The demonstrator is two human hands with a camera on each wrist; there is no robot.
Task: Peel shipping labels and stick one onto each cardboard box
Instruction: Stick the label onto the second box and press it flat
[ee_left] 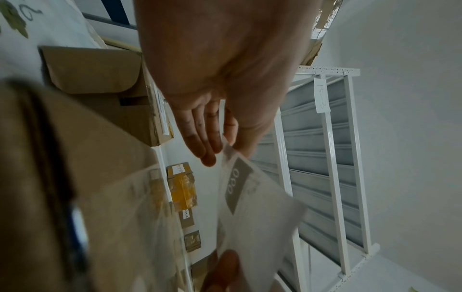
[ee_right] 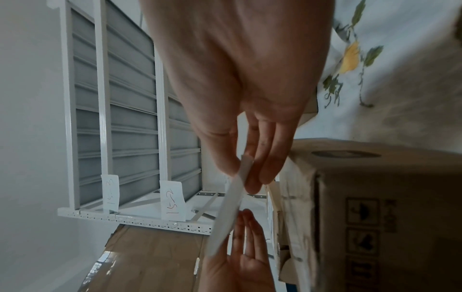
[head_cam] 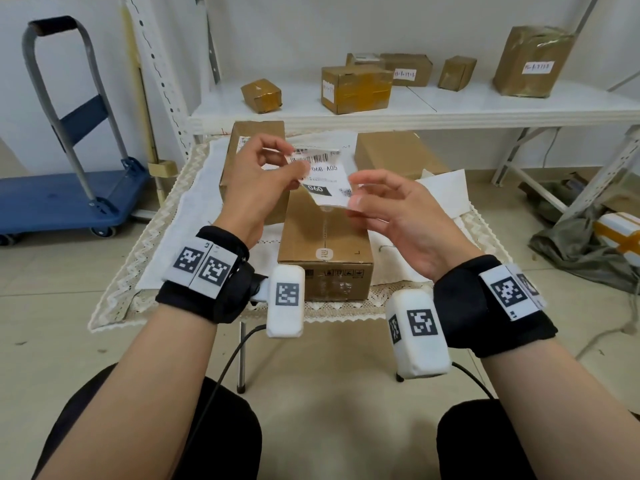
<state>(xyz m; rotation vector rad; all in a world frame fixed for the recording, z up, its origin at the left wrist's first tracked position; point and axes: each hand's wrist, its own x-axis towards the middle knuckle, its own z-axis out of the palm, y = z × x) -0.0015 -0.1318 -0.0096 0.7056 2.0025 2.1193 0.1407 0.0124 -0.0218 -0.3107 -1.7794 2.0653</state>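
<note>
White tablecloth (head_cam: 194, 209) | cardboard boxes (head_cam: 325, 244) | shelf (head_cam: 450, 105) | blue trolley (head_cam: 69, 195)

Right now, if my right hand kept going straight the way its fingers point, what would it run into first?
Probably your left hand. The right hand points up and leftward along the label both pinch, above the box. Depth is unclear, so it might slip past toward the shelf.

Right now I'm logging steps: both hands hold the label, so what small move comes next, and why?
Probably pull the two hands apart to peel it. The left hand and right hand pinch opposite ends of the shipping label in the air above the nearest cardboard box, whose top shows no label.
</note>
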